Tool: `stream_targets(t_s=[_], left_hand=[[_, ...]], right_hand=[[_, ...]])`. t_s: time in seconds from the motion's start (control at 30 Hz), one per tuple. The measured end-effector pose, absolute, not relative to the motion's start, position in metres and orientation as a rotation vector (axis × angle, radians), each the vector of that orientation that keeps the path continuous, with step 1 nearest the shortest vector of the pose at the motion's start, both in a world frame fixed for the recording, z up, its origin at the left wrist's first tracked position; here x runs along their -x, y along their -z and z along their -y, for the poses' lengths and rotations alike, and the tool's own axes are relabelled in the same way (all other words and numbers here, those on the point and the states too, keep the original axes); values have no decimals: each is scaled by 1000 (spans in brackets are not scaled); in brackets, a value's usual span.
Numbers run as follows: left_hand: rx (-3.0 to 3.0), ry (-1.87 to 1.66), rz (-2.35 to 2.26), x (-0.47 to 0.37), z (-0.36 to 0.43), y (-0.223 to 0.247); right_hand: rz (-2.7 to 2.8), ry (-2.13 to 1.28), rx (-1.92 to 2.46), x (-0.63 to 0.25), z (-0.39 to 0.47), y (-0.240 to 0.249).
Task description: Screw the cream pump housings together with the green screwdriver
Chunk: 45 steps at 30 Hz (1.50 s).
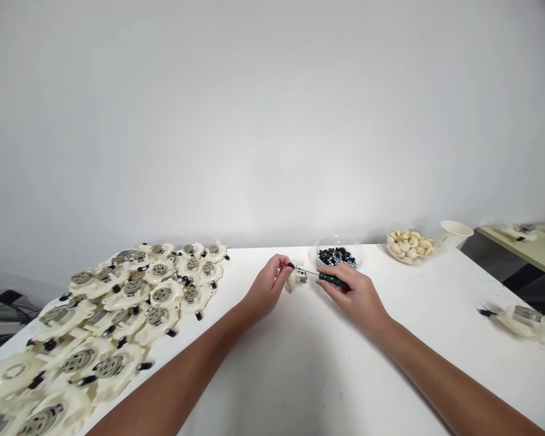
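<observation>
My right hand (352,293) is wrapped round the green handle of a screwdriver (330,279), its thin shaft pointing left. The shaft's tip reaches the small black piece at the fingertips of my left hand (270,281). Those fingers are closed at the edge of a cream plastic motor unit (301,278), which shows a metal motor on its right side. Part of the unit is hidden behind my left thumb. Just behind the unit, a clear bowl (362,254) contains black pieces and shiny small metal parts (338,257).
Many cream motor units (131,290) with black ends cover the table's left side. Toward the back right stand a clear bowl of cream oval pieces (410,247) and a white cup (455,233). Another motor unit (524,321) lies near the right edge. A side shelf (518,248) adjoins.
</observation>
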State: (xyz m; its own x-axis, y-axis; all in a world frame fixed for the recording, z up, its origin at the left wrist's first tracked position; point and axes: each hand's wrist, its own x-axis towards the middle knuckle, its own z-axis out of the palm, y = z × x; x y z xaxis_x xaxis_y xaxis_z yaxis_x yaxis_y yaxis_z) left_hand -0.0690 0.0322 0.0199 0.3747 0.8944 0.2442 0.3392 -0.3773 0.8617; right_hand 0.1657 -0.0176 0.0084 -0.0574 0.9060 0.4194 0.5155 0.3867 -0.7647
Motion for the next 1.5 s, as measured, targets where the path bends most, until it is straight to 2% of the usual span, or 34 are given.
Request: stream_targets(t_s=[1.5], left_hand=[[-1859,-923,-1034,69,-31,-16]], right_hand=[[1825,-313,1155,-169,16,-13]])
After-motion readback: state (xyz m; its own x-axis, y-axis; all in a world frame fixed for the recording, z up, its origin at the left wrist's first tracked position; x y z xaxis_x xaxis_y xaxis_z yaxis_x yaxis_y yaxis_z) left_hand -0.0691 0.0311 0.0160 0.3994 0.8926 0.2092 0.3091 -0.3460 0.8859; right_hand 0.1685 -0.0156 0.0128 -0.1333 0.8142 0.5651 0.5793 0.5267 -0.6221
